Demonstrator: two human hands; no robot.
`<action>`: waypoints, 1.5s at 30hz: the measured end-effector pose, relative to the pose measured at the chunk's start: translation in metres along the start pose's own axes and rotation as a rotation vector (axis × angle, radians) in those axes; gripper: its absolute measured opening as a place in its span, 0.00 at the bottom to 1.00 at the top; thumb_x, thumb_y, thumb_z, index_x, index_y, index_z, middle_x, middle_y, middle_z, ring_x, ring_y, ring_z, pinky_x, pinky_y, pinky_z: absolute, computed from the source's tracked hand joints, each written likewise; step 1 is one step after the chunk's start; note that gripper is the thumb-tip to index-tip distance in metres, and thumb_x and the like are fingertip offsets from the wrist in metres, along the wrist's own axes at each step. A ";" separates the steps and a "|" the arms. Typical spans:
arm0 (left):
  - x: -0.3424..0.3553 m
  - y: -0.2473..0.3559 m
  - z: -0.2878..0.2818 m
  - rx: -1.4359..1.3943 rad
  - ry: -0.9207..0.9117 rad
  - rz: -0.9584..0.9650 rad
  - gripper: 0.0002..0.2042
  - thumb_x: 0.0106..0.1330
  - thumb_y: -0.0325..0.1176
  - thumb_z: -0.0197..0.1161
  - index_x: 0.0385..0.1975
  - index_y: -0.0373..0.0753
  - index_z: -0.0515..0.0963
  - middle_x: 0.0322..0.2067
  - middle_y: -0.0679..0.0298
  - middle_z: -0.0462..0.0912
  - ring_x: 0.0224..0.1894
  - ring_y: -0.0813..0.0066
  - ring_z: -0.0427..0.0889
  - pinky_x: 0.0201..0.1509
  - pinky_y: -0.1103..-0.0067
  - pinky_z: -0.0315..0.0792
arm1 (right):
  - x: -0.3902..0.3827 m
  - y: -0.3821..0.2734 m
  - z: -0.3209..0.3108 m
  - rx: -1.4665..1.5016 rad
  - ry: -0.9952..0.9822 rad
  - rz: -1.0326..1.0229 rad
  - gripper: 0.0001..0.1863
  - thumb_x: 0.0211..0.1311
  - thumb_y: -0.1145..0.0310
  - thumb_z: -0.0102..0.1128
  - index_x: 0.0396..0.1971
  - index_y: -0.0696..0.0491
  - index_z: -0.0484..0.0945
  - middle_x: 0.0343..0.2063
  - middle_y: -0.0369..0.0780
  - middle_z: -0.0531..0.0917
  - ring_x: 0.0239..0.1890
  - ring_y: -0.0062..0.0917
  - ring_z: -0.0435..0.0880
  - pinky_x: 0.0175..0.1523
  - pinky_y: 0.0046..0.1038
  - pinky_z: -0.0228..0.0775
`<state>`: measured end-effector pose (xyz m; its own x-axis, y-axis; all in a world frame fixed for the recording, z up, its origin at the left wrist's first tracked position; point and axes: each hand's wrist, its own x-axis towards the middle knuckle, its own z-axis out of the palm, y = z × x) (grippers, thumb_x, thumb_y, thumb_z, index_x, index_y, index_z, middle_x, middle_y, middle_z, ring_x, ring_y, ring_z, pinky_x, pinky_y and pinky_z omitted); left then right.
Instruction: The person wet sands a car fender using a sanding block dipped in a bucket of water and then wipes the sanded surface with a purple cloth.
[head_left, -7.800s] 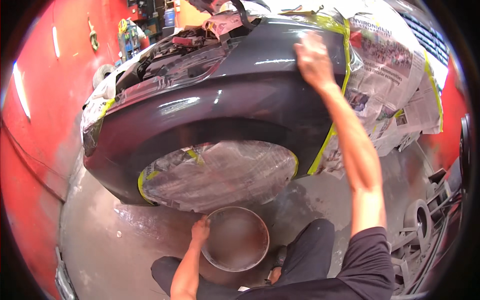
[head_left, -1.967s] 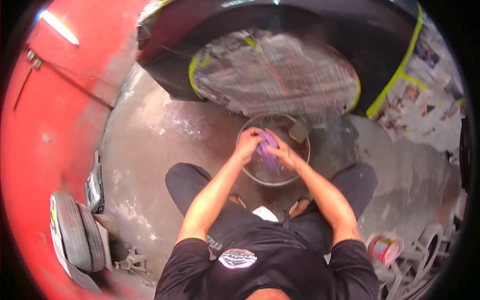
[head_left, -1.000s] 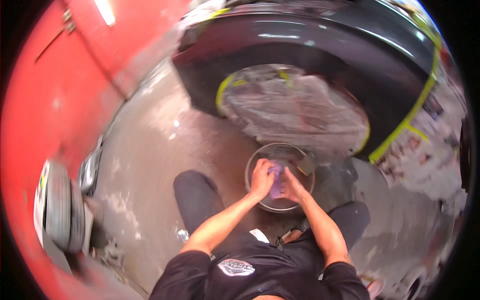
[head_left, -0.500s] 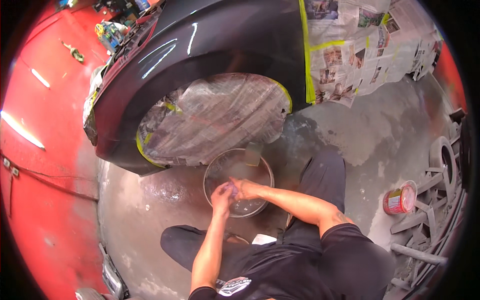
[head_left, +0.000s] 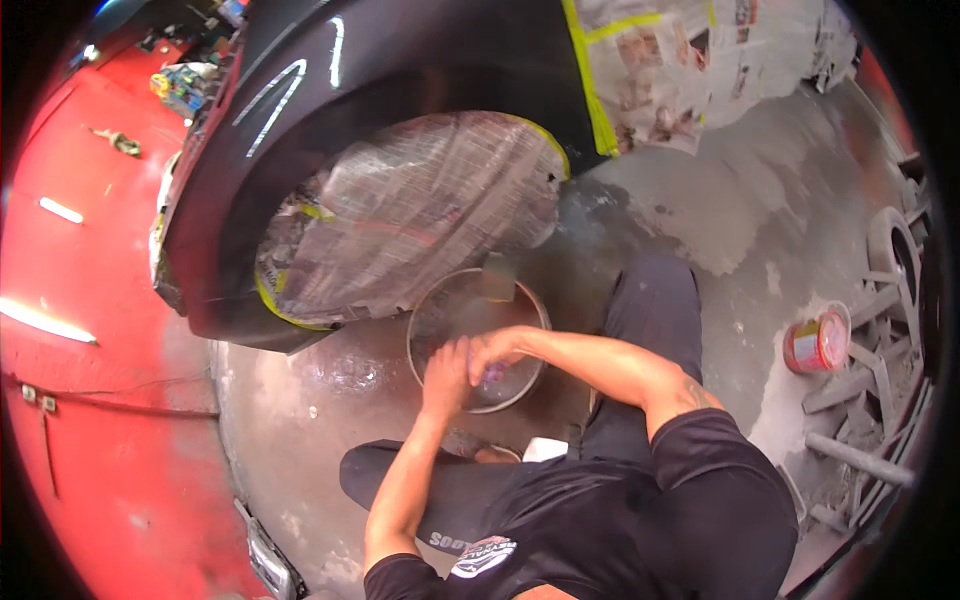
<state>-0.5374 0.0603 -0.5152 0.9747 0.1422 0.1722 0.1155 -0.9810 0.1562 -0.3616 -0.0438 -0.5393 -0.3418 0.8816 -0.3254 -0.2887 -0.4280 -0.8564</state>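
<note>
Both my hands meet over a round bucket point(head_left: 547, 335) on the floor between my knees. My left hand point(head_left: 447, 372) is closed, its fingers pressed against the right. Curled round a small, soft-looking purple piece point(head_left: 494, 374) is my right hand point(head_left: 495, 348); part of the piece sticks out below the fingers. Whether it is a cloth or a pad I cannot tell. A flat greenish-grey block point(head_left: 499, 278) rests at the bucket's far rim. Just beyond stands a dark grey car fender point(head_left: 430, 60), its wheel arch covered with masking paper point(head_left: 420, 210) edged in yellow tape.
Newspaper point(head_left: 690, 70) masks the car's panel to the right. A red tub point(head_left: 817, 342) stands on the floor at right, beside a tire point(head_left: 893, 250) and dusty metal parts. A red wall point(head_left: 100, 380) runs along the left, with a headlight point(head_left: 268, 552) near its foot.
My view has shifted, so the car sits higher and further left. My hands have turned against each other, and the purple piece now shows lower, under the right fingers.
</note>
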 end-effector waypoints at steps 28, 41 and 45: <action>0.035 -0.032 -0.081 -1.069 -0.754 -0.357 0.52 0.66 0.35 0.70 0.81 0.40 0.37 0.40 0.54 0.85 0.31 0.72 0.85 0.36 0.75 0.83 | -0.029 0.011 0.026 -0.998 0.695 -0.434 0.22 0.53 0.59 0.73 0.42 0.57 0.78 0.31 0.49 0.87 0.33 0.41 0.89 0.39 0.40 0.82; 0.109 0.063 -0.151 -2.233 -0.426 0.985 0.32 0.81 0.51 0.49 0.67 0.22 0.66 0.22 0.47 0.85 0.24 0.48 0.87 0.43 0.53 0.80 | -0.067 -0.063 0.119 0.640 -0.490 -0.261 0.14 0.70 0.60 0.62 0.40 0.56 0.76 0.23 0.41 0.79 0.16 0.20 0.75 0.14 0.20 0.61; 0.067 0.057 -0.171 -2.101 -0.171 0.404 0.22 0.81 0.39 0.54 0.44 0.18 0.80 0.11 0.60 0.77 0.10 0.73 0.73 0.18 0.74 0.72 | -0.082 -0.087 0.115 0.632 -0.502 -0.221 0.08 0.70 0.68 0.63 0.36 0.56 0.76 0.21 0.36 0.75 0.15 0.15 0.69 0.15 0.18 0.56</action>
<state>-0.4984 0.0364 -0.3285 0.9024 -0.1110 0.4163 -0.2599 0.6303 0.7315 -0.4113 -0.1015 -0.3917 -0.5331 0.8291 0.1684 -0.7917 -0.4187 -0.4448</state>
